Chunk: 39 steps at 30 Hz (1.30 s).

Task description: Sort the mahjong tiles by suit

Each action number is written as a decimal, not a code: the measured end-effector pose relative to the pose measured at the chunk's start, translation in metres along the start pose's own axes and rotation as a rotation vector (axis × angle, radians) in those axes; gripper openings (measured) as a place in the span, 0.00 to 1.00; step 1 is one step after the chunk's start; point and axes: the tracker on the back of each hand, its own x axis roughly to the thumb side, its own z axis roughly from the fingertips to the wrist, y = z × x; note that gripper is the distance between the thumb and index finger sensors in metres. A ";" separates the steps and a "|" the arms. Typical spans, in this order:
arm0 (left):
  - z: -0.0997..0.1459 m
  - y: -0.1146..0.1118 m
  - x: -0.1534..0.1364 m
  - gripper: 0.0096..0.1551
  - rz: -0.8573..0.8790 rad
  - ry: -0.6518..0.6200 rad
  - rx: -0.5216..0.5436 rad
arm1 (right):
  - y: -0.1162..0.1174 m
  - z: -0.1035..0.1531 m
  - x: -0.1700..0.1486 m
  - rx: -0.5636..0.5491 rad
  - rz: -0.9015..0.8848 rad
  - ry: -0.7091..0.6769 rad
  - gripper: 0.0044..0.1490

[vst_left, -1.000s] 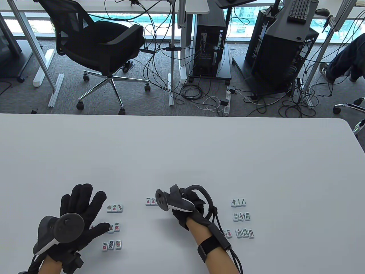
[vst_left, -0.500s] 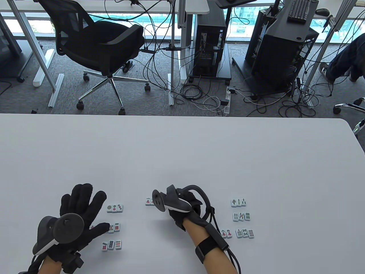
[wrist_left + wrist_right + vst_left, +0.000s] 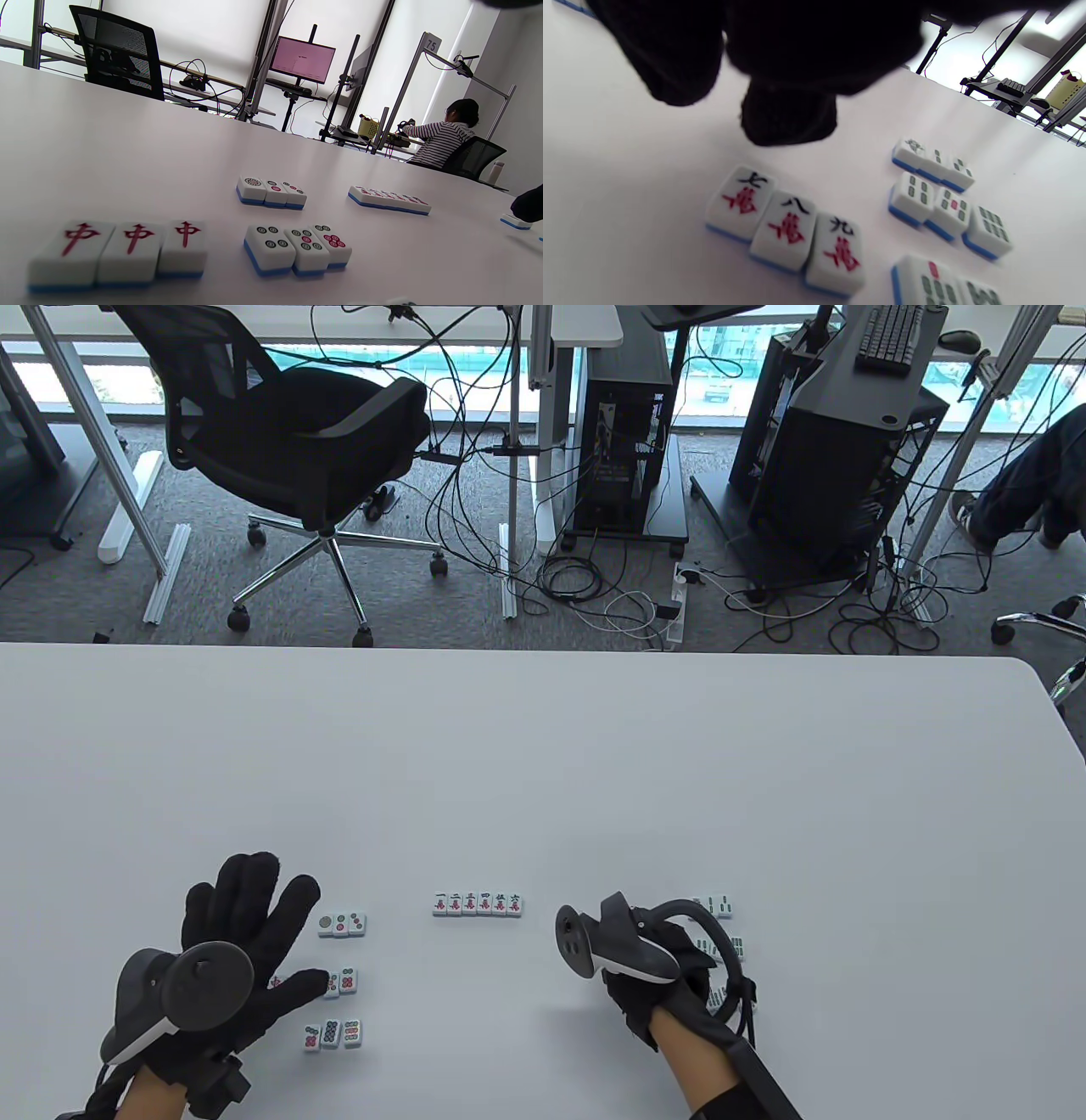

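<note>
Just below the curled, empty right hand (image 3: 780, 63) lie three character tiles (image 3: 787, 228), untouched; left hand (image 3: 229, 959) spread flat.

1. White, blue-backed tiles with circle markings: nine, in three rows of three – the far row (image 3: 342, 925), the middle row (image 3: 298, 248) and the near row (image 3: 332, 1033).
2. White tiles each bearing one red character (image 3: 127, 250): three, side by side.
3. White tiles with a black numeral above a red character: nine, six in one long row (image 3: 477, 903) and three in a short row (image 3: 789, 228).
4. White tiles with green stick markings: a first row of three (image 3: 932, 164), a second row of three (image 3: 950, 214), and a third row (image 3: 937, 284) cut off by the frame edge, so its count cannot be told.
</note>
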 end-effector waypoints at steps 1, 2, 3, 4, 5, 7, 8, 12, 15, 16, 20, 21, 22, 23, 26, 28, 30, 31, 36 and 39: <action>0.000 0.000 0.000 0.54 -0.003 0.002 -0.002 | 0.006 0.004 -0.002 0.024 0.006 0.000 0.42; 0.000 0.000 0.000 0.54 -0.004 0.004 -0.003 | 0.009 0.006 -0.003 0.034 0.012 -0.001 0.42; 0.000 -0.001 0.000 0.54 -0.006 0.006 -0.006 | 0.014 0.009 -0.004 0.045 0.027 -0.002 0.42; 0.000 -0.001 0.000 0.54 -0.007 0.008 -0.009 | 0.018 0.011 -0.004 0.047 0.049 -0.005 0.42; 0.000 -0.001 0.000 0.54 -0.008 0.009 -0.012 | 0.021 0.012 -0.003 0.042 0.069 -0.008 0.43; 0.000 -0.002 0.001 0.54 -0.010 0.010 -0.017 | 0.027 0.013 -0.001 0.032 0.099 -0.013 0.42; 0.000 -0.002 0.001 0.54 -0.010 0.010 -0.019 | 0.030 0.012 0.001 0.031 0.119 -0.021 0.42; 0.000 -0.002 0.001 0.54 -0.012 0.011 -0.020 | 0.030 0.010 0.008 -0.049 0.160 -0.047 0.38; 0.000 -0.001 0.001 0.54 -0.008 0.012 -0.018 | 0.026 0.002 0.008 -0.003 0.116 -0.053 0.38; 0.000 -0.001 0.001 0.54 -0.007 0.012 -0.016 | 0.023 -0.002 0.007 0.025 0.097 -0.045 0.38; 0.000 0.000 0.001 0.54 0.000 0.011 -0.010 | 0.005 -0.016 0.015 0.000 0.034 -0.047 0.38; 0.000 0.000 0.001 0.54 0.001 0.011 -0.010 | 0.001 -0.019 0.018 -0.032 0.026 -0.052 0.38; 0.000 0.000 0.001 0.54 0.002 0.012 -0.010 | -0.006 -0.024 0.023 -0.098 0.011 -0.058 0.38; 0.000 0.000 0.001 0.54 0.003 0.011 -0.011 | -0.012 -0.029 0.029 -0.159 -0.011 -0.062 0.38; 0.000 0.000 0.001 0.54 0.002 0.007 -0.010 | -0.023 -0.045 0.045 -0.274 -0.059 -0.071 0.38; 0.000 0.001 0.001 0.54 0.004 0.005 -0.006 | -0.027 -0.056 0.054 -0.274 -0.045 -0.074 0.37; 0.000 0.002 0.001 0.54 0.010 0.004 -0.001 | -0.030 -0.067 0.062 -0.254 -0.020 -0.068 0.37; 0.000 0.002 0.000 0.54 0.013 0.005 0.001 | -0.032 -0.071 0.066 -0.242 -0.017 -0.068 0.37; 0.001 0.005 0.000 0.54 0.023 0.002 0.012 | -0.033 -0.085 0.076 -0.180 -0.038 -0.072 0.36; 0.001 0.005 0.000 0.54 0.023 0.001 0.015 | -0.033 -0.090 0.079 -0.167 -0.031 -0.056 0.36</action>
